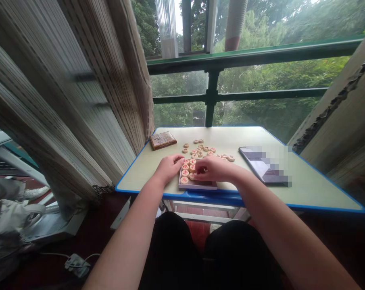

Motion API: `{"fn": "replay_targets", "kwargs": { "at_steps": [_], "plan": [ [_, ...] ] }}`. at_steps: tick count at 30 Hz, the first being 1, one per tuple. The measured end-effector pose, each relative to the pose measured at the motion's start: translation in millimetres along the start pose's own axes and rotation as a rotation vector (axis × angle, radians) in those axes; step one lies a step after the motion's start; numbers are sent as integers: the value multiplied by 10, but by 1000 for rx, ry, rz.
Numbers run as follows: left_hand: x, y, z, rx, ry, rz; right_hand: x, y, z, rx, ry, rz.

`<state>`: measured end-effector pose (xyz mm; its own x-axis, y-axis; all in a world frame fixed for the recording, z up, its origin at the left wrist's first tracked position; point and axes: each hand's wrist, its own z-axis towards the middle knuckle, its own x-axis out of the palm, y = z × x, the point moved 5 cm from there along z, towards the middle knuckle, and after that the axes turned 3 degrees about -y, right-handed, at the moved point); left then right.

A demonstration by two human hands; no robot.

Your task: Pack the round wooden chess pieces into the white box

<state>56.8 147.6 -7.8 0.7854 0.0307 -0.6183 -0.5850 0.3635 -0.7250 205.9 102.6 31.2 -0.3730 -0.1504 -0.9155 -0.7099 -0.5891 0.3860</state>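
Note:
A shallow open box (197,187) lies near the table's front edge with round wooden Chinese chess pieces (184,173) set in rows, their red characters facing up. My left hand (169,167) is closed at the box's upper left corner, its fingertips gripping the rim beside the top piece. Over the box's right part, my right hand (213,168) bends down with thumb and fingers curled together at a chess piece (192,176) in the second column. That hand hides much of the box's inside. Several loose pieces (200,153) are scattered just behind the box.
The pale table (149,173) has a blue edge. A tablet (261,165), partly pixelated, lies at the right. At the back left sits a brown patterned box (163,140). Curtains (118,80) hang on both sides, and a green railing (211,96) stands behind.

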Motion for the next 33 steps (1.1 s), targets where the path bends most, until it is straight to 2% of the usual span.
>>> {"fn": "replay_targets", "kwargs": {
  "at_steps": [3, 6, 8, 11, 14, 19, 24, 27, 30, 33],
  "plan": [
    [-7, 13, 8, 6, -40, -16, -91, -59, 6, 42, -110, -50],
    [-54, 47, 22, 2, -159, -22, -235, -242, -14, 208, -323, -195],
    [-69, 74, 33, -6, -204, -18, -285, -369, -33, 305, -384, -264],
    [-47, 112, 56, -24, -182, -8, -239, -508, -31, 406, -271, -261],
    [-31, 144, 80, -42, -171, -12, -178, -551, -21, 463, -173, -242],
    [8, 170, 119, -81, -127, -84, -186, -568, -1, 456, -215, -243],
    [58, 140, 120, -50, -40, -187, -280, -709, -30, 495, -328, -208],
    [73, 129, 105, -23, 6, -192, -294, -788, -38, 483, -380, -270],
    [105, 111, 93, 13, 85, -155, -223, -837, -16, 414, -332, -330],
    [95, 97, 85, 18, 73, -99, -176, -884, -9, 414, -297, -337]
  ]
}}
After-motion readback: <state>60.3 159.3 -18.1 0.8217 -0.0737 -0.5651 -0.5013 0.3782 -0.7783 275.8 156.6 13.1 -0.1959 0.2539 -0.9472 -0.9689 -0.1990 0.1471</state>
